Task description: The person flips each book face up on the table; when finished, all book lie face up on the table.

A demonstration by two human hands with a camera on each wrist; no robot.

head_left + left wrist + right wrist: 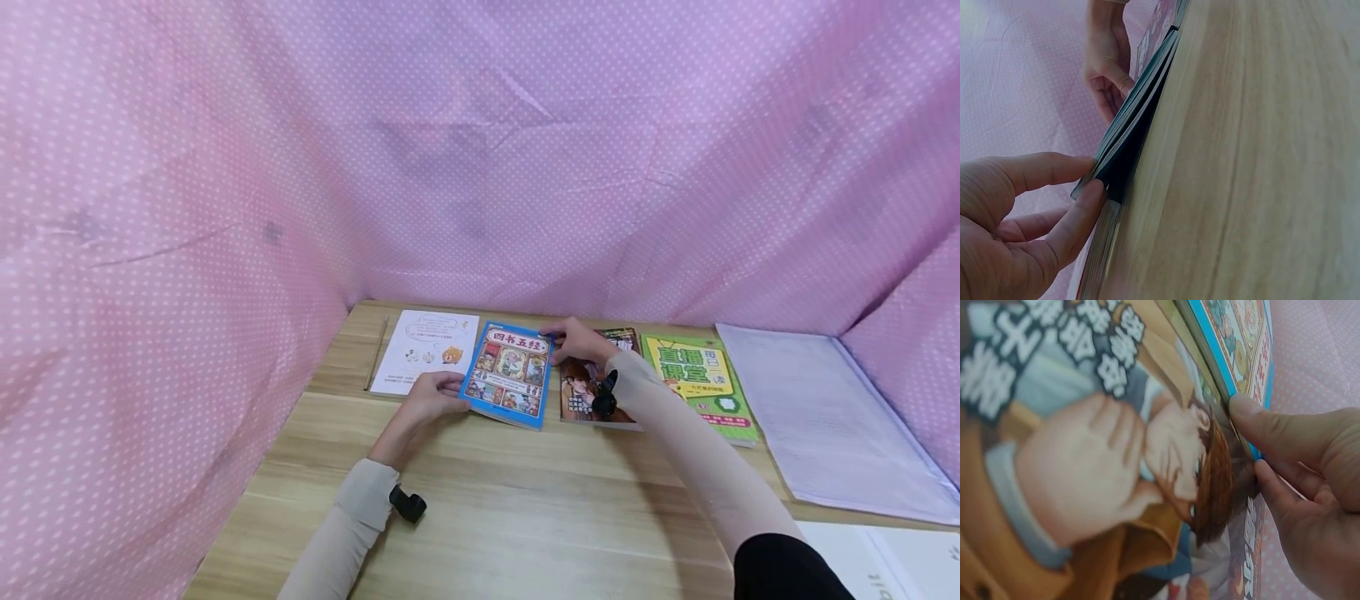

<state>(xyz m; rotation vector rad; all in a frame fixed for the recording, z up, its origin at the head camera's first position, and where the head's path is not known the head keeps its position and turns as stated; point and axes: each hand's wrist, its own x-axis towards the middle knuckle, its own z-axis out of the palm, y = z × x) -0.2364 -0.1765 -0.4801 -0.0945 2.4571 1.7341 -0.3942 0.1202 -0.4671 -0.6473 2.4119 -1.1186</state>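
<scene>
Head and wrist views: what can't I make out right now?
Head: much of the dark book, behind the right hand and sleeve.
Head: full shape of the white object, cut off by frame edges.
Head: fine print on the green book, too small.
Right wrist: rest of the blue book, cut off by top edge.

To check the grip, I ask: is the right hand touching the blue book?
Touching: the right wrist view shows the right hand pinching the blue book at its edge.

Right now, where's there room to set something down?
The broadest bare patch of table lies between the left sleeve and right sleeve, this side of the blue book. Another lies between left sleeve and pink curtain. The far side's crowded: white book, left hand, blue book, right hand, dark book, green book.
</scene>
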